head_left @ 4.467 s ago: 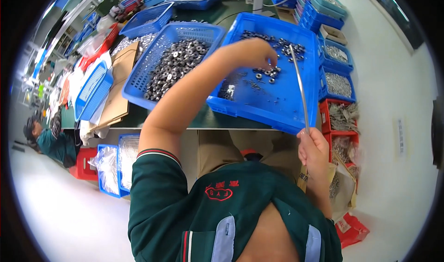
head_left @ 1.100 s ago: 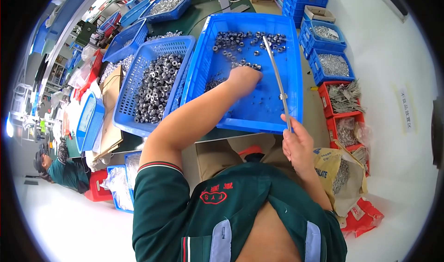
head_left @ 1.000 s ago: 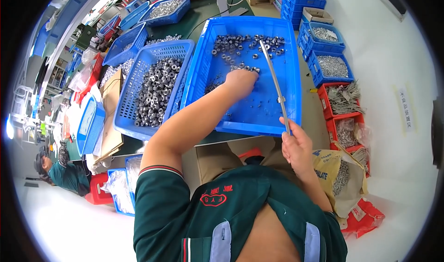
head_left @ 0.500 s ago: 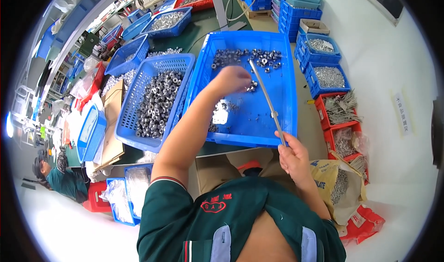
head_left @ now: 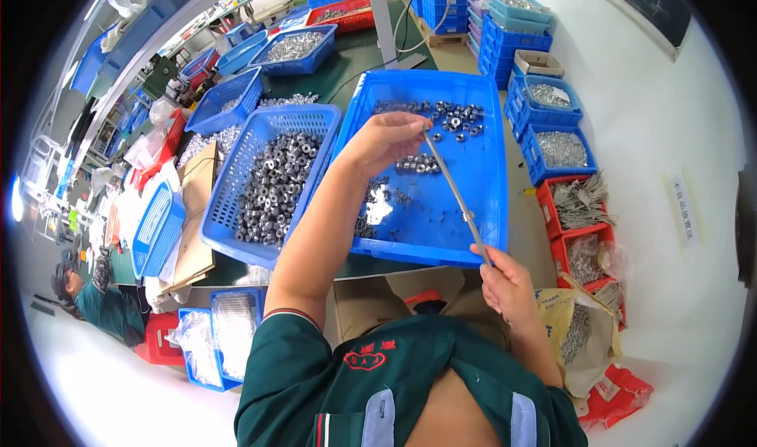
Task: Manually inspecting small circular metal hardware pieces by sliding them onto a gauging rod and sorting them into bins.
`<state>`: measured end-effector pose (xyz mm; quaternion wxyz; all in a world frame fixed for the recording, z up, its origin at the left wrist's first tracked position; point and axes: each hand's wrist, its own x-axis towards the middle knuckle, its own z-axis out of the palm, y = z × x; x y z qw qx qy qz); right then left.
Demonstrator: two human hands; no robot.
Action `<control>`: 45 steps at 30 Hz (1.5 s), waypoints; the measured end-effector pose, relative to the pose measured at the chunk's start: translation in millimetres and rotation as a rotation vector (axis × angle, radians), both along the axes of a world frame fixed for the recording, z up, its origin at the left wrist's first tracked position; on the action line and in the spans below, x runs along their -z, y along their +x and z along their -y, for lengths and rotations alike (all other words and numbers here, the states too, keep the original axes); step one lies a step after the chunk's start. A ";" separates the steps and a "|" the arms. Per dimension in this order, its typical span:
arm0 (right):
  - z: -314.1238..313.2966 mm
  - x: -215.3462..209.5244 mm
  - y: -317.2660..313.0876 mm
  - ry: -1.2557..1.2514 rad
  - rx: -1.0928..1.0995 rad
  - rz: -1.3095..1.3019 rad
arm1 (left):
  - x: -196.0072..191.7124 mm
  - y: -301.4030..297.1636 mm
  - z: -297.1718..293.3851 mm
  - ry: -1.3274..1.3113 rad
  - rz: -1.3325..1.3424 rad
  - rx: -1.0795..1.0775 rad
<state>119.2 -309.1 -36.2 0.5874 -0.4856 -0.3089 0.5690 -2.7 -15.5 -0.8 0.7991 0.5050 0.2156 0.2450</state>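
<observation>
My right hand (head_left: 506, 283) is closed around the lower end of a slender metal rod (head_left: 449, 177). The rod slants up and left over the blue tray (head_left: 498, 163), and a small collar-like piece sits partway along it. At its upper tip my left hand (head_left: 392, 141) pinches with thumb and fingers; a small metallic bit shows there, too small to make out. Loose round metal parts (head_left: 461, 119) lie in the far part of the tray. A short row of similar parts (head_left: 419, 164) is below my left hand, with tiny dark pieces (head_left: 394, 197) nearer me.
Left of the tray stands a blue perforated basket (head_left: 229, 202) full of ring-shaped metal parts (head_left: 276, 183). Flattened cardboard (head_left: 199, 202) leans beside it. Stacked blue crates (head_left: 556, 143) and red bins (head_left: 561, 210) line the right wall. A co-worker (head_left: 102, 301) is at far left.
My left hand has gone from above the parts in the tray up to the rod's tip, where its fingers now pinch. The right hand keeps its hold on the rod.
</observation>
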 end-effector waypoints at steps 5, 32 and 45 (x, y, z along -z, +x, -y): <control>1.1 -4.0 -6.4 0.047 0.050 0.178 | -0.3 3.7 5.1 -0.023 0.009 0.210; -8.4 -5.7 -12.2 0.066 0.141 0.096 | 42.4 6.1 -21.9 1.220 -1.137 -0.057; -8.0 6.9 -12.6 0.005 0.131 0.016 | 52.2 9.5 -17.9 1.142 -1.227 0.014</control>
